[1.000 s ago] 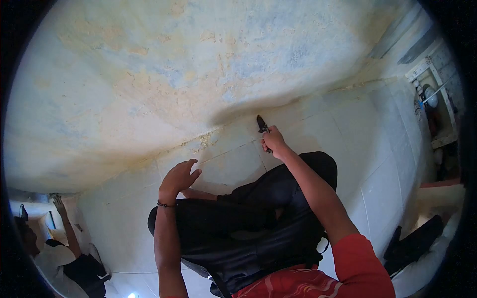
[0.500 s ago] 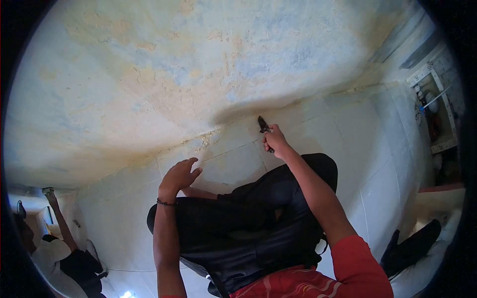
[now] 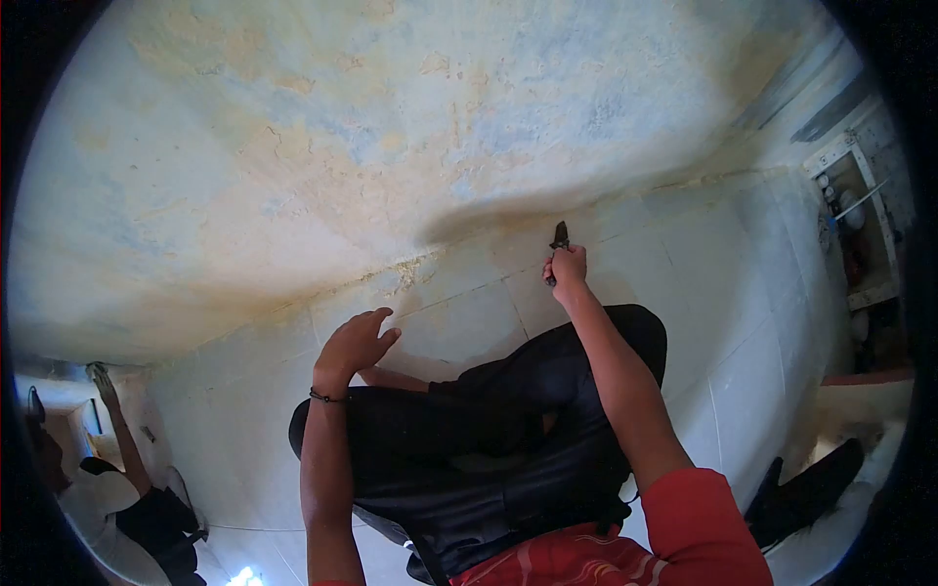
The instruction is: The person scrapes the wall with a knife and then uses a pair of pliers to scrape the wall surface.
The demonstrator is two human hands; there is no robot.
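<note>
My right hand (image 3: 568, 268) is wrapped round the handle of a short knife with a dark blade (image 3: 560, 234). The blade points away from me, its tip close to the foot of the wall (image 3: 391, 127), where wall and tiled floor (image 3: 635, 254) meet. My left hand (image 3: 357, 344) hangs over my bent leg with fingers stretched out and nothing in it. Beyond it, crumbs of loose paint or plaster (image 3: 406, 277) lie along the joint. The wall's paint is peeling in patches of blue, cream and tan.
At the far left another person (image 3: 147, 508) has an arm raised to the wall. To the right stands a white-framed shelf (image 3: 870, 195) with assorted items in it. A dark object (image 3: 806, 493) lies at the lower right. My crossed legs (image 3: 489, 430) take up the middle.
My right hand has shifted to the right along the foot of the wall, and the knife now points more nearly straight ahead. My left hand has stayed almost still.
</note>
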